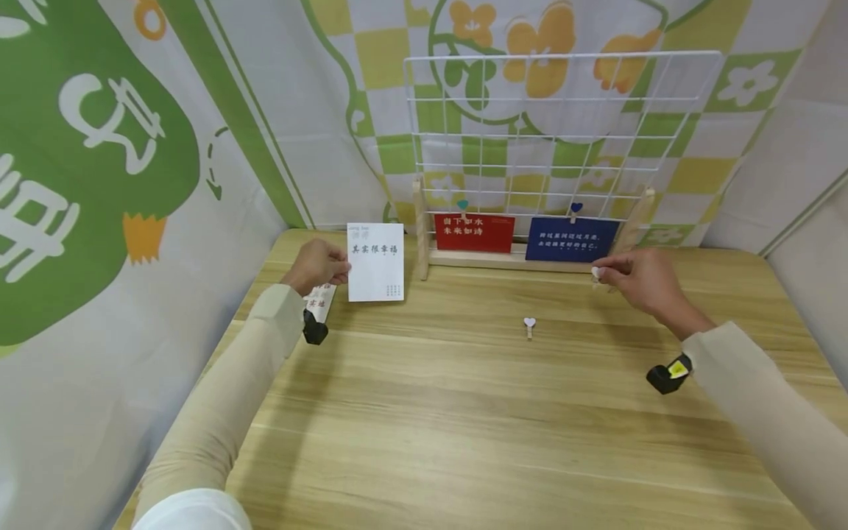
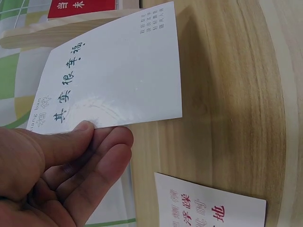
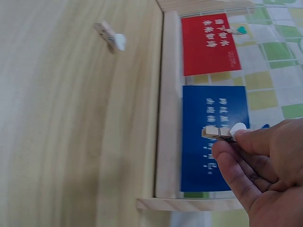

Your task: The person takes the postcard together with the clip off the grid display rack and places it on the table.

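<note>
My left hand (image 1: 318, 266) pinches the left edge of a white card (image 1: 375, 269) with printed characters, held above the table between thumb and fingers. Below that hand, a second white card (image 2: 208, 203) with red characters lies on the table. In my right hand (image 1: 645, 280), thumb and fingertips grip a small wooden clothespin (image 3: 218, 133) with a white heart. Another white-heart clothespin (image 1: 529, 328) lies on the tabletop. A red card (image 1: 473, 233) and a blue card (image 1: 571, 239) hang clipped at the bottom of a white wire grid (image 1: 556, 136).
The grid stands upright in a wooden base (image 1: 517, 260) at the back of the wooden table (image 1: 464, 427). A teal-heart clothespin (image 1: 463, 207) and a blue-heart clothespin (image 1: 575, 210) hold the hanging cards. Patterned cloth (image 1: 384, 81) covers the wall behind.
</note>
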A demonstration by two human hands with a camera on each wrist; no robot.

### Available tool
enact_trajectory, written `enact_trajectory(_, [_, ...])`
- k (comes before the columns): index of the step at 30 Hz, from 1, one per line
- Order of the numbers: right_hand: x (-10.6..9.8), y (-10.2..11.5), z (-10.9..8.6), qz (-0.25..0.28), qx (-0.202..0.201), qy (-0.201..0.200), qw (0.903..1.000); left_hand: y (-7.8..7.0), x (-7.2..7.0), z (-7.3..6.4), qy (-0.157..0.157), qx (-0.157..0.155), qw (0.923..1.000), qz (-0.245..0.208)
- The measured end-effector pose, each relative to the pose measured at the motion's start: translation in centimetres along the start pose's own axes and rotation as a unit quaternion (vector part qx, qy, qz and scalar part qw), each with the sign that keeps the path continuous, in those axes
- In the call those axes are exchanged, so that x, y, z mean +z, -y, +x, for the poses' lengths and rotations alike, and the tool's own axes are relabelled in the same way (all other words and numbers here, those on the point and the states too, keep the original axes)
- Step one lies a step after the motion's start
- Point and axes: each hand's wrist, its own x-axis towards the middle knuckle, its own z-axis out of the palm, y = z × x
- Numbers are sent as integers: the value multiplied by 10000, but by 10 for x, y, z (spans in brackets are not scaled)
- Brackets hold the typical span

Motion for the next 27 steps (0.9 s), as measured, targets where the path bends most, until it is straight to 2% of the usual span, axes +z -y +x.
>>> enact_trajectory(7, [15,-5,-4,140,-194,-36,9997,7,1,0,76,-153,9998,87])
enact_trajectory(11, [21,-6,-6,200,-277,-37,9994,12,2,1,103,-111,9999,62])
enact_trajectory(17, [28,-10,-9,221,-129,133,9996,15,4,4,150,-147,9998,-3])
enact_trajectory(27, [43,-14,-13,144,-173,240,9995,17,5,3,279,-331,9991,40])
